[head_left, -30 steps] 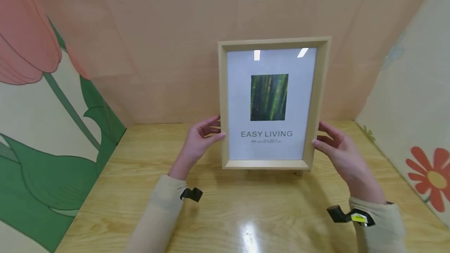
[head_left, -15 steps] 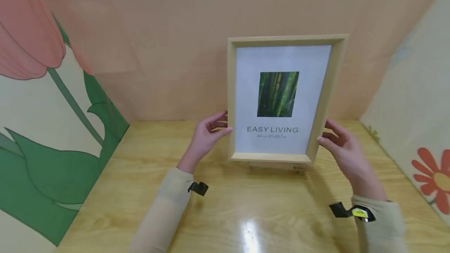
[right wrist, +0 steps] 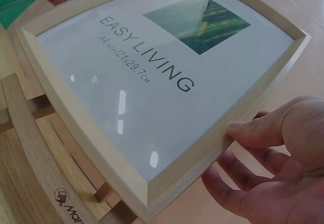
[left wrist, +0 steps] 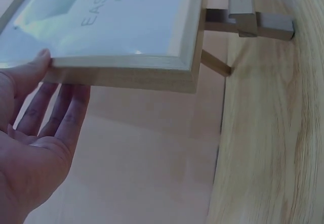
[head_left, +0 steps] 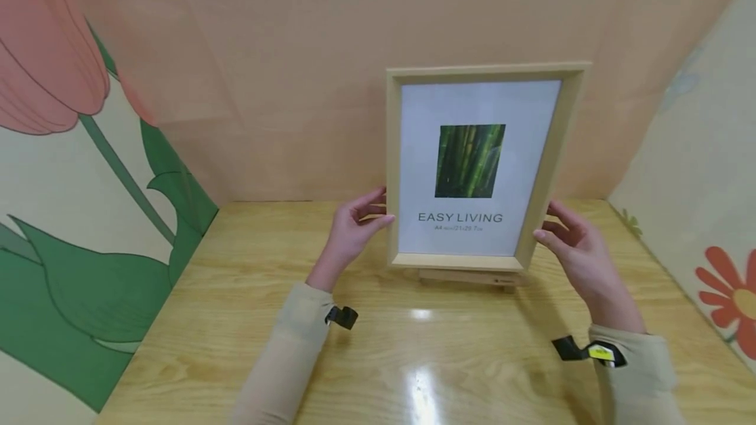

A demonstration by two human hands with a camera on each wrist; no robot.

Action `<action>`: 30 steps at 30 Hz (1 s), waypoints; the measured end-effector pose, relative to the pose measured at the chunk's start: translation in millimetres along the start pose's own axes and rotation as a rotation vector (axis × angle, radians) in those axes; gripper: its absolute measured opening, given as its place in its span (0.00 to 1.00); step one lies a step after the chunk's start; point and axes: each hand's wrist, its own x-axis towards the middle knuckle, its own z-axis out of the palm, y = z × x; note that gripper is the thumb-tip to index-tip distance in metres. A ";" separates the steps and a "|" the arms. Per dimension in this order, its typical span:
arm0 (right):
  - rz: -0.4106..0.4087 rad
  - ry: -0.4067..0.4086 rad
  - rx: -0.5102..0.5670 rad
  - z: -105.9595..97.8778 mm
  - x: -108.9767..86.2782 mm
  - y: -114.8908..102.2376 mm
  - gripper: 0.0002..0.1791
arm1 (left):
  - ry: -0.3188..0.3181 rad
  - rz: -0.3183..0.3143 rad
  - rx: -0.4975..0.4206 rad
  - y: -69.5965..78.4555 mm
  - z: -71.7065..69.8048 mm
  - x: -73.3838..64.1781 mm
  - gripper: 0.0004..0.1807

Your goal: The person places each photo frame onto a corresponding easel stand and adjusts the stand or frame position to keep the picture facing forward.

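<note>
A: Frame point(head_left: 455, 262): how is it placed?

B: Pale wood, oblong, portrait format. It is held upright over the table point(head_left: 378, 366), between the left hand point(head_left: 354, 225) and the right hand point(head_left: 581, 261). Below it, the ledge of a wooden stand point(head_left: 466, 277) is seen; in both wrist views a gap is shown between ledge and lower edge. Whether the back is touched by the stand cannot be told.

A: Left hand, condition?

B: Partly closed. The frame's left side is gripped low down, with the thumb laid on the front and the fingers bent in against the side; their tips are hidden.

A: Right hand?

B: Likewise partly closed. The right side is gripped at its lower part, thumb on the front rim, fingers curled along the outer side.

A: Contents?

B: A white sheet point(head_left: 419, 162), with a green photo point(head_left: 470, 161) of bamboo, lettered "EASY LIVING". A size, "21x29.7CM", is printed beneath.

A: Surroundings?

B: The table is finished in yellow wood grain and backed by a pinkish wall point(head_left: 295, 84). A pink tulip point(head_left: 50, 44) is pictured at left, a red flower point(head_left: 741, 300) at right. Beige sleeves point(head_left: 289, 346) are worn.
</note>
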 end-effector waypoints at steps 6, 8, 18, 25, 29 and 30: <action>-0.006 0.008 0.010 -4.5 -2.7 2.0 0.31 | 0.001 0.023 -0.007 -22.7 2.3 7.4 0.28; -0.005 0.012 0.014 -6.3 -3.4 2.4 0.31 | -0.004 0.025 -0.005 -25.7 4.0 9.4 0.28; -0.009 0.019 0.031 -15.2 -3.6 8.0 0.31 | 0.009 0.008 -0.013 -35.5 11.5 16.0 0.28; 0.019 0.016 0.009 -21.8 -7.6 13.5 0.32 | -0.017 -0.033 -0.034 -26.1 17.9 12.5 0.28; 0.029 0.013 -0.016 -23.9 -8.1 15.6 0.32 | -0.030 -0.023 -0.013 -15.4 21.0 8.6 0.28; 0.031 0.009 -0.017 -24.4 -8.1 16.2 0.32 | -0.032 -0.021 -0.012 -15.2 21.4 8.6 0.27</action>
